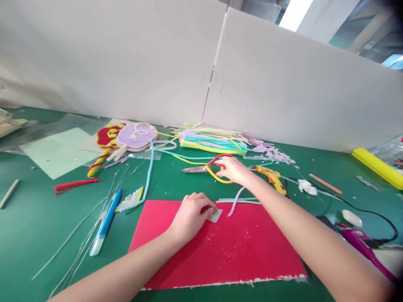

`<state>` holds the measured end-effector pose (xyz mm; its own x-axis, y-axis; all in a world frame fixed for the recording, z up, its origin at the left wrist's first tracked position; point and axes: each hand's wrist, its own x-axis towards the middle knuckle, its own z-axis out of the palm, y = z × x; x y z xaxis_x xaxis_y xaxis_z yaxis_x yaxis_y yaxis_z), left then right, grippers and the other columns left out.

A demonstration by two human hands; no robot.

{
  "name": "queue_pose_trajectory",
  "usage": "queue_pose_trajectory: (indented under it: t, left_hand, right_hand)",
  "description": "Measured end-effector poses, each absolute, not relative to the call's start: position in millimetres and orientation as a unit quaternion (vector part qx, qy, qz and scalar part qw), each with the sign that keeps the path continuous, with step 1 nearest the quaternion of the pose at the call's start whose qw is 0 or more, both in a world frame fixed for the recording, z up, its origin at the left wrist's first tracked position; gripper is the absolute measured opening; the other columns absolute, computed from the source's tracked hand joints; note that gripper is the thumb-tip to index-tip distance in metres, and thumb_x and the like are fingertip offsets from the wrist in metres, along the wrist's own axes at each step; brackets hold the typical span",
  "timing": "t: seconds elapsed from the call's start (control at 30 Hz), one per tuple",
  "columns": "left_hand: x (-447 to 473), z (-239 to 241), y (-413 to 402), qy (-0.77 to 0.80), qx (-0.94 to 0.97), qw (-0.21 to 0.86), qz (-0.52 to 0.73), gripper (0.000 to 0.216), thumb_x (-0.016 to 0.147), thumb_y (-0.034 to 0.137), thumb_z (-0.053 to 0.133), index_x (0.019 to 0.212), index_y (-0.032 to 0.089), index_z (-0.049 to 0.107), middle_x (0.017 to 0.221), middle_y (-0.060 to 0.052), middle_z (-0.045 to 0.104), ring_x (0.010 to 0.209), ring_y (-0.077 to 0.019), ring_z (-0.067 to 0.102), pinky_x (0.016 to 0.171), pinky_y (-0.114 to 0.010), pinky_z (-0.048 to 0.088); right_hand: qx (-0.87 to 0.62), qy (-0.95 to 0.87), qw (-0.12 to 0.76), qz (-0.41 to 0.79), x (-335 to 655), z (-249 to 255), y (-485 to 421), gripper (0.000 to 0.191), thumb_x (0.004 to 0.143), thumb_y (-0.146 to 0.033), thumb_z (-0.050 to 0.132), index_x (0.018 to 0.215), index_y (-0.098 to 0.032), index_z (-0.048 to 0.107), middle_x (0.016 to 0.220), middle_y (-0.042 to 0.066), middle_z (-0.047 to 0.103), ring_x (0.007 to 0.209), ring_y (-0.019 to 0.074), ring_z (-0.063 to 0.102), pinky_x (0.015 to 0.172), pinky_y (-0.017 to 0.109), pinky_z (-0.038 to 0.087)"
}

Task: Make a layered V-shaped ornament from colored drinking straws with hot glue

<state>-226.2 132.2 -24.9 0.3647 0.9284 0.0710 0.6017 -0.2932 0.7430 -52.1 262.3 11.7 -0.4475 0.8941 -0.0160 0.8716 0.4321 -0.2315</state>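
My left hand rests on a red board, its fingertips closed on the edge of a small pale square piece made of fuzzy strips. Farther off, my right hand grips the red and yellow handles of a pair of scissors, whose blades point left over the green table. A lilac fuzzy strip curves down onto the board below my right wrist. Two pale strips lie along the board's far edge. My fingers partly hide both the square piece and the scissor handles.
A pile of pastel pipe cleaners lies by the white partition. Right of the scissors are a yellow glue gun and a black cord. At left are a blue pen-like tool, thin wires, and a purple round craft piece.
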Motion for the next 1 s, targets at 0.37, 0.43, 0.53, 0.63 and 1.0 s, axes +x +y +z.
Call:
queue_pose_trajectory:
  t: [0.37, 0.43, 0.53, 0.63, 1.0]
  left_hand:
    - [-227, -24, 131, 0.503, 0.763, 0.319, 0.252, 0.013, 0.084, 0.022, 0.057, 0.082, 0.023, 0.07, 0.089, -0.001, 0.067, 0.086, -0.0184, 0.057, 0.076, -0.031, 0.037]
    - [-227, -25, 131, 0.499, 0.764, 0.32, 0.256, 0.013, 0.085, 0.023, 0.057, 0.083, 0.023, 0.069, 0.089, 0.0, 0.067, 0.086, -0.0183, 0.057, 0.076, -0.031, 0.037]
    - [-227, -26, 131, 0.497, 0.763, 0.321, 0.26, 0.014, 0.085, 0.021, 0.056, 0.084, 0.024, 0.069, 0.09, 0.0, 0.068, 0.086, -0.0181, 0.057, 0.075, -0.031, 0.036]
    - [-227, -26, 132, 0.497, 0.764, 0.319, 0.26, 0.014, 0.085, 0.021, 0.056, 0.082, 0.023, 0.069, 0.09, 0.0, 0.067, 0.086, -0.0181, 0.057, 0.075, -0.031, 0.037]
    - [-227, -27, 134, 0.488, 0.779, 0.3, 0.254, 0.014, 0.085, 0.023, 0.055, 0.081, 0.024, 0.069, 0.088, -0.001, 0.068, 0.084, -0.0184, 0.058, 0.074, -0.03, 0.039]
  right_hand:
    - [-0.576, -0.798, 0.178, 0.014, -11, 1, 252, 0.019, 0.085, -0.028, 0.052, 0.094, -0.018, 0.067, 0.098, 0.007, 0.064, 0.087, 0.0191, 0.061, 0.078, 0.03, 0.044]
    - [-0.646, -0.739, 0.194, -0.011, 27, 4, 245, 0.022, 0.084, -0.035, 0.052, 0.084, -0.019, 0.067, 0.088, 0.006, 0.065, 0.079, 0.0184, 0.061, 0.075, 0.029, 0.044]
    - [-0.772, -0.627, 0.105, -0.016, 84, 6, 236, 0.026, 0.082, -0.039, 0.05, 0.081, -0.019, 0.065, 0.09, 0.009, 0.066, 0.084, 0.0224, 0.061, 0.072, 0.03, 0.043]
    - [-0.815, -0.576, 0.061, 0.007, 120, 0, 228, 0.032, 0.078, -0.046, 0.053, 0.071, -0.016, 0.063, 0.074, 0.014, 0.066, 0.075, 0.0286, 0.063, 0.061, 0.033, 0.042]
    - [-0.827, -0.544, 0.12, 0.078, 136, -32, 221, 0.032, 0.08, -0.047, 0.051, 0.072, -0.017, 0.058, 0.068, 0.009, 0.069, 0.066, 0.0217, 0.065, 0.056, 0.027, 0.043]
